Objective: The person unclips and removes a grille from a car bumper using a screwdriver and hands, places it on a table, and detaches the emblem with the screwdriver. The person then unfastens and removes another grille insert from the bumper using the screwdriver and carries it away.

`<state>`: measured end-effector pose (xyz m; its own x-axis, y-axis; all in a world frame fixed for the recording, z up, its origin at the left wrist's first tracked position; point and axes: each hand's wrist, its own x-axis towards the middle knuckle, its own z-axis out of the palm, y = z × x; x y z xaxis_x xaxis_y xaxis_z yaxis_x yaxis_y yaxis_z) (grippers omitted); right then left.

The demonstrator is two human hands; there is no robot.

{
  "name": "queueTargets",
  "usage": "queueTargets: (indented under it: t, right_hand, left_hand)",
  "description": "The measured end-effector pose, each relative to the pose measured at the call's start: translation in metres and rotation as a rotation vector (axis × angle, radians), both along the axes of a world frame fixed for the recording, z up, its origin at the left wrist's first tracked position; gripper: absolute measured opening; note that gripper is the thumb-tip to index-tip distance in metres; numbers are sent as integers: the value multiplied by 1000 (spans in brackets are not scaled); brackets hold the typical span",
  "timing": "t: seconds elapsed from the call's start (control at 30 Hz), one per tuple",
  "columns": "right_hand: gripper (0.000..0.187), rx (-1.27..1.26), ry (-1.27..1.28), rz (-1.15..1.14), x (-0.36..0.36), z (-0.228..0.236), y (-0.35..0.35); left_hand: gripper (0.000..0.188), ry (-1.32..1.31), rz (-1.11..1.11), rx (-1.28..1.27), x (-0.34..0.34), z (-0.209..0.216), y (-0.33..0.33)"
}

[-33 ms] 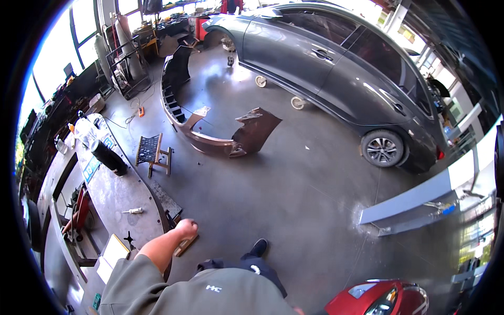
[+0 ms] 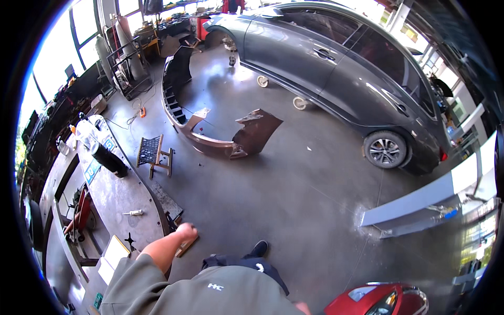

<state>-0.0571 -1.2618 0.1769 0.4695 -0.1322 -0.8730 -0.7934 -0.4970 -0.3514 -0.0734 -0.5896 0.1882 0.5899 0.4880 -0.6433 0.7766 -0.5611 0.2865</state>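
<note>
My left arm reaches forward past the metal workbench (image 2: pixel 134 197), and my left hand (image 2: pixel 186 231) is closed. Just under that hand shows a strip of light wood (image 2: pixel 187 245); whether the fingers grip it or something else is hidden. Only a sliver of my right hand (image 2: pixel 302 307) enters at the lower edge, its fingers out of sight. Nearest to it is the red front of a vehicle with a headlight (image 2: pixel 380 300). On the bench lie a small tool with a pale handle (image 2: pixel 136 212), a black cylinder (image 2: pixel 108 159) and an open notebook (image 2: pixel 113 257).
A brown bumper cover (image 2: pixel 210 143) curves across the floor ahead, with a small stool (image 2: pixel 151 153) to its left. Beyond stands a dark grey car (image 2: pixel 336 79), its front on wheeled supports. A grey lift post base (image 2: pixel 409 206) is at right; gas cylinders (image 2: pixel 123 39) stand far left.
The whole view has shifted slightly. A little more of my right hand shows at the lower edge; my left hand stays in nearly the same place, still closed.
</note>
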Motion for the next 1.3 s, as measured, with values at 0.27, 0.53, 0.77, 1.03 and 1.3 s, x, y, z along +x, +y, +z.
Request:
queueTargets:
  t: [0.27, 0.53, 0.77, 1.03, 1.3]
  right_hand:
    - [17, 310, -396, -112, 470, 60, 77]
    - [18, 285, -308, -51, 710, 62, 153]
    - [9, 35, -1, 324, 852, 43, 199]
    - [3, 6, 53, 476, 1168, 1, 284]
    - [6, 4, -248, 682, 1576, 71, 535]
  left_hand:
    - [45, 203, -53, -263, 136, -33, -16]
    - [37, 231, -213, -254, 450, -116, 59]
    - [38, -429, 81, -223, 772, -2, 125]
    - [54, -210, 698, -232, 926, -42, 174]
    - [76, -59, 1431, -423, 1002, -82, 146]
